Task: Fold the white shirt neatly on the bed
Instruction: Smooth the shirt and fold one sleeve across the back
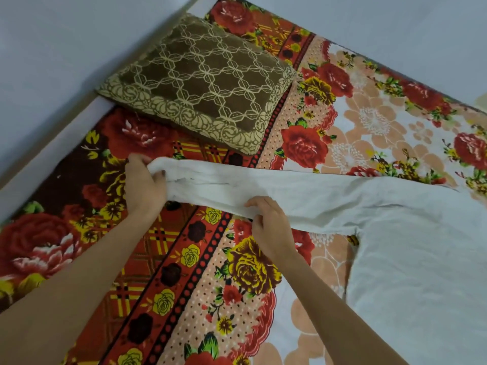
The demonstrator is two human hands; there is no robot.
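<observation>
Mid-frame on the bed (184,259), left hand (143,185) grips the shirt's (411,254) sleeve (276,185) end; right hand (268,225) seemingly pinches its lower edge.

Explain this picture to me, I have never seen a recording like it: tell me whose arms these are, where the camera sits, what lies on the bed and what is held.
There is no machine here: a person works with bare hands, and the one picture comes from a camera worn on their head, looking forward and down. So the two arms reaching in from the bottom are the wearer's own. The surface is a floral bedspread, with a brown patterned pillow lying near the top. A white shirt is spread at the right, one long sleeve stretched out toward the left. The left hand grips the sleeve's end; the right hand pinches its near edge partway along.
</observation>
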